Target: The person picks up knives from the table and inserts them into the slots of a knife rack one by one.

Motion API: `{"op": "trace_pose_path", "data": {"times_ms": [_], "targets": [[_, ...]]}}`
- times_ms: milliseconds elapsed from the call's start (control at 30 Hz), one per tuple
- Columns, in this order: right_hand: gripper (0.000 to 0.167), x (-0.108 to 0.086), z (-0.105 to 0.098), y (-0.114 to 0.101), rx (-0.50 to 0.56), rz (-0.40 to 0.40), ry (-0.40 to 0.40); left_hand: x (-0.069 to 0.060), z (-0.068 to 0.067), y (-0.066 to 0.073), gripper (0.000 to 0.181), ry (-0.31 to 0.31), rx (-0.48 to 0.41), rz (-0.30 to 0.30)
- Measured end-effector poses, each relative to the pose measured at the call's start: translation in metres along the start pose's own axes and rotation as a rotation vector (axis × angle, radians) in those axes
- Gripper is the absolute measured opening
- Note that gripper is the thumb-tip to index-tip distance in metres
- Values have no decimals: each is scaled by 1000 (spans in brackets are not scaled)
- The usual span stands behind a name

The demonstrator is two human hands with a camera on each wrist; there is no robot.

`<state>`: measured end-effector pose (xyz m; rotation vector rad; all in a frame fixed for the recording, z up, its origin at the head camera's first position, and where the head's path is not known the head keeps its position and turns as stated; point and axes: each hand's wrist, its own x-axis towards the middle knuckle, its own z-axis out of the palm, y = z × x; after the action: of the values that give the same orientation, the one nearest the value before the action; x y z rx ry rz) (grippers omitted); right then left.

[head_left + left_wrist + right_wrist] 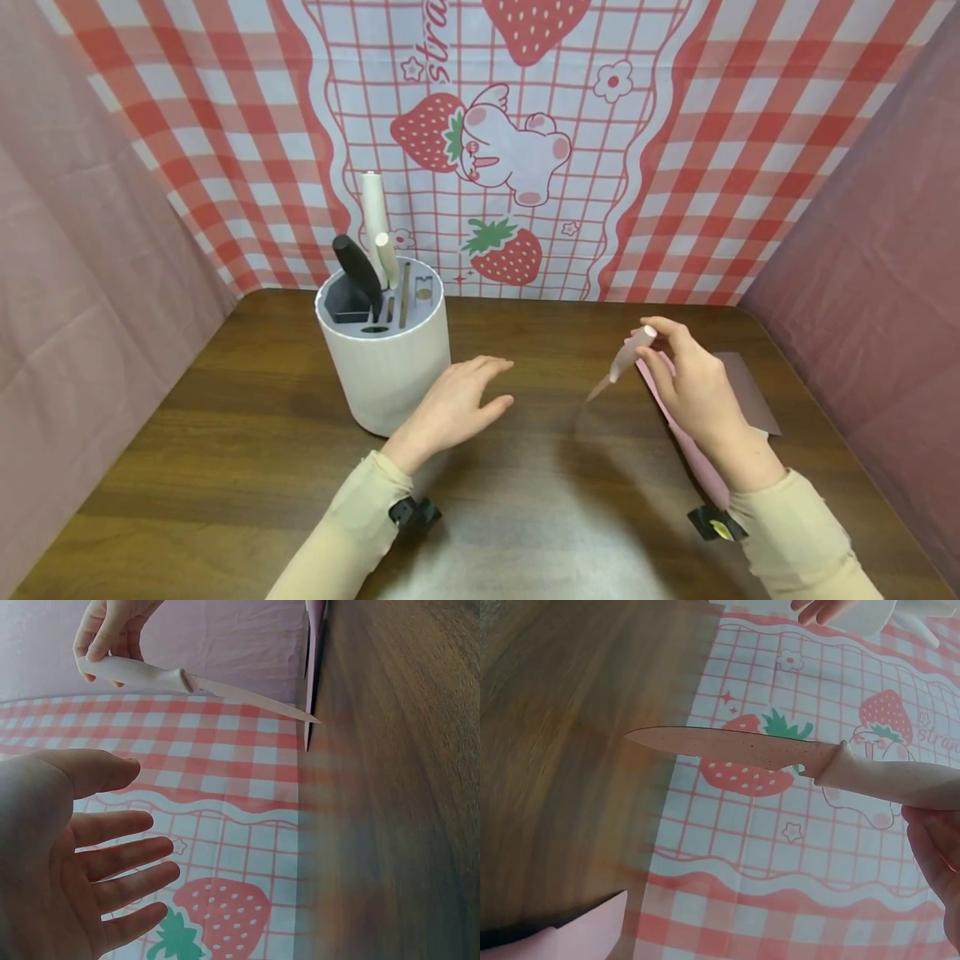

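Note:
My right hand (697, 392) holds a knife by its white handle (632, 354), above the right part of the table. Its pinkish blade (727, 744) points down and to the left, and the right wrist view shows small specks on it. Open and palm inward, my left hand (453, 404) hovers just right of a white round knife block (386, 375), holding nothing. Two white handles (372, 217) and a black handle (358, 267) stick up from the block's grey slotted top. Beneath my right hand lies a long pink flat object (701, 462), partly hidden.
A flat brownish-pink rectangular piece (750, 396) lies at the right, partly behind my right hand. The brown wooden table (517, 517) is bounded at the back by a red checked strawberry cloth (675, 167), with pink curtains (885, 192) at both sides.

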<state>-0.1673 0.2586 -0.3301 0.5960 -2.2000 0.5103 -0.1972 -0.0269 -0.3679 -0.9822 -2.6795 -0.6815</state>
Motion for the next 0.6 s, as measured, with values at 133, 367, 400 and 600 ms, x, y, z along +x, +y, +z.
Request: {"op": "trace_pose_path", "data": {"times_ms": [133, 367, 400, 600], "targets": [[38, 2, 3, -2, 16, -21, 9, -1, 1, 0, 44, 0, -32, -10], [38, 6, 7, -5, 29, -25, 23, 0, 2, 0, 42, 21, -86, -40], [38, 6, 8, -5, 29, -26, 22, 0, 2, 0, 42, 25, -98, -48], [36, 5, 13, -8, 41, -33, 29, -1, 4, 3, 41, 23, -183, -141]]}}
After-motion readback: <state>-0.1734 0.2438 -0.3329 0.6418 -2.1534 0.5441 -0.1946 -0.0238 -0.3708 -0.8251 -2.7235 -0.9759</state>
